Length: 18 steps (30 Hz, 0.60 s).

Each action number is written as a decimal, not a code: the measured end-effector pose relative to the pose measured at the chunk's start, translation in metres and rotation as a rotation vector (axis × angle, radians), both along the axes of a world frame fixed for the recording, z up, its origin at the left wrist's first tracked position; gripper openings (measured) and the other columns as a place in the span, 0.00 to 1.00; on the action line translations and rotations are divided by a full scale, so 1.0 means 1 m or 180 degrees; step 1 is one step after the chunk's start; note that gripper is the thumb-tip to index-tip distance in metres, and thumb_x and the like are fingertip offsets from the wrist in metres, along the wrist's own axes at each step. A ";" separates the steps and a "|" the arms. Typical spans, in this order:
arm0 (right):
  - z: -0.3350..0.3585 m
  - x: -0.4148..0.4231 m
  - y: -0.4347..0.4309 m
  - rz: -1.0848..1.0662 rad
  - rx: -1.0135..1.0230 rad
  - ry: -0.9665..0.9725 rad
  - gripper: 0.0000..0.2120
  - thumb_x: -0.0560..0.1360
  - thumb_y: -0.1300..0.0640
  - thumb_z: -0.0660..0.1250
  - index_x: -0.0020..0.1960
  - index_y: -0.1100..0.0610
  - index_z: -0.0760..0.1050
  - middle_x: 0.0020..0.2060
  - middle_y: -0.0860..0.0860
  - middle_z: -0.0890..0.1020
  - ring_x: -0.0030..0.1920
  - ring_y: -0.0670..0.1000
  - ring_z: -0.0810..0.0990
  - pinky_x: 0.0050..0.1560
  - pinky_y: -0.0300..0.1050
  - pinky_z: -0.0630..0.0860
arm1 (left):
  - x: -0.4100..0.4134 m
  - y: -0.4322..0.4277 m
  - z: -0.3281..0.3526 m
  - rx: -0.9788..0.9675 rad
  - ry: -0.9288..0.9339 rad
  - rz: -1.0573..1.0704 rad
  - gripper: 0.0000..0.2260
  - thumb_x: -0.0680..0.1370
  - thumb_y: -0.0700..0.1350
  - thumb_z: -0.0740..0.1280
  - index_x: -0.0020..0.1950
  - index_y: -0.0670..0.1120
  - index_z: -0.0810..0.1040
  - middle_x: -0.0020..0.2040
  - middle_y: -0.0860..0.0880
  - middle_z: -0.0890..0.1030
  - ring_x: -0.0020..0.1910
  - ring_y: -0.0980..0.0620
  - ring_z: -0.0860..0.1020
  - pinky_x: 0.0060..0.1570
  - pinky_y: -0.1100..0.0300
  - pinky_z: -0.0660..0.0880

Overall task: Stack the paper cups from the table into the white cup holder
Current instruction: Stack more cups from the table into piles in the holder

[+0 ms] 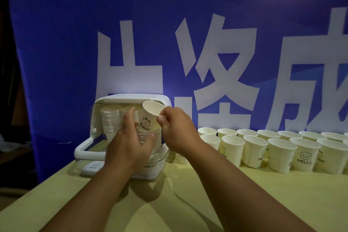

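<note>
Right fingers [163,118] pinch one cup [149,117]; left fingers [130,116] grasp front stack [144,134] of three in holder [131,97].

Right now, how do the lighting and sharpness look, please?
Head view: dim, a bright glow on the banner behind the cup holder; arm shadows cross the table; wide-angle bending curves the banner's left edge; the paper cup in the right hand looks soft.

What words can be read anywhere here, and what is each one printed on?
"Bear": held cup.
"HELLO": bottom cup in the white cup holder.
"HELLO": smiley table cup.
On the blue banner: large white characters, cropped, not readable.
Print on other table cups: hidden or blurred.
</note>
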State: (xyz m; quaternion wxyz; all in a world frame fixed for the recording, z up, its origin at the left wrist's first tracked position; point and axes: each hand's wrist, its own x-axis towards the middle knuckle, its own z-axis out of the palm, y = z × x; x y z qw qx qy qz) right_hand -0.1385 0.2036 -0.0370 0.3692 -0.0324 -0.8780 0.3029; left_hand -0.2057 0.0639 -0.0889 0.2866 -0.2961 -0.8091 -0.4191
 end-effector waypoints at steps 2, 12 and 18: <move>-0.002 0.000 -0.001 0.0132 -0.0141 -0.0072 0.10 0.79 0.47 0.67 0.59 0.49 0.75 0.50 0.47 0.79 0.49 0.48 0.77 0.53 0.50 0.80 | 0.002 0.000 0.002 0.0153 0.0032 -0.0088 0.32 0.77 0.63 0.58 0.79 0.63 0.50 0.72 0.51 0.73 0.64 0.47 0.77 0.53 0.42 0.82; -0.022 -0.006 -0.009 0.0224 -0.0980 -0.0299 0.21 0.81 0.48 0.64 0.74 0.50 0.71 0.65 0.51 0.79 0.60 0.50 0.80 0.55 0.42 0.76 | -0.005 0.004 0.000 0.0438 -0.0036 0.0248 0.24 0.82 0.62 0.52 0.66 0.51 0.79 0.57 0.51 0.82 0.54 0.49 0.79 0.48 0.51 0.80; -0.030 -0.010 -0.010 0.0219 -0.1082 -0.0339 0.22 0.81 0.49 0.65 0.74 0.48 0.69 0.68 0.50 0.77 0.64 0.51 0.79 0.57 0.44 0.78 | -0.003 0.007 0.001 0.0526 -0.0032 0.0365 0.15 0.83 0.51 0.63 0.63 0.46 0.82 0.55 0.49 0.81 0.52 0.48 0.79 0.46 0.53 0.80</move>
